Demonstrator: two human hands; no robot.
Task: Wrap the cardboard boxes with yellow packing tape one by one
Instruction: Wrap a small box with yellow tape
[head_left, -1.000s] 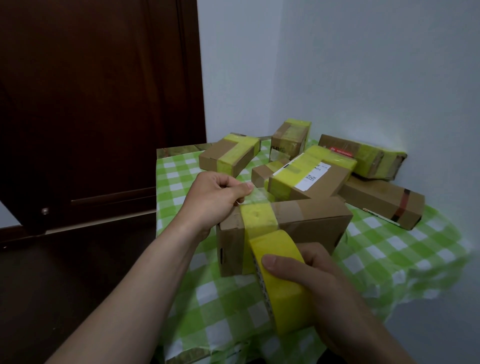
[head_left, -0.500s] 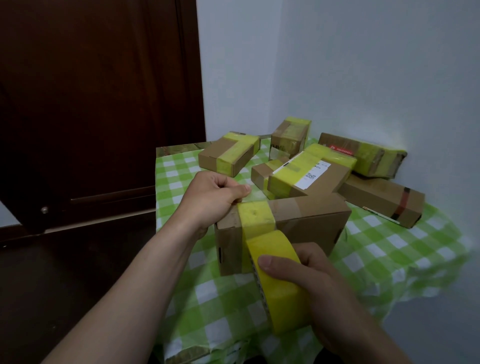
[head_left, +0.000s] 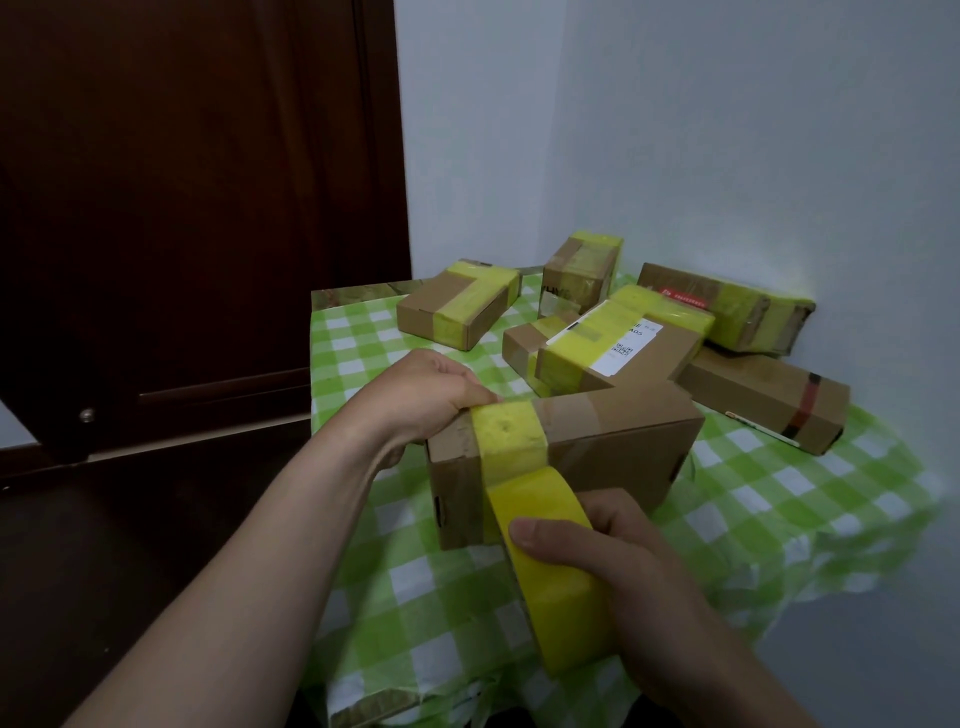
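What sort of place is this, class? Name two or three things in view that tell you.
Likely a corner of a home room, used for packing: a green checked tablecloth, a dark wooden door, plain walls, and taped boxes piled up.

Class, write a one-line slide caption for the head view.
Left hand grips a cardboard box at its top edge; right hand holds the yellow tape roll at its front.

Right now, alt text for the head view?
Right hand holds a yellow tape roll against the near box, a strip already over its top; left hand grips its top left corner. Taped boxes sit behind on a green checked tablecloth.
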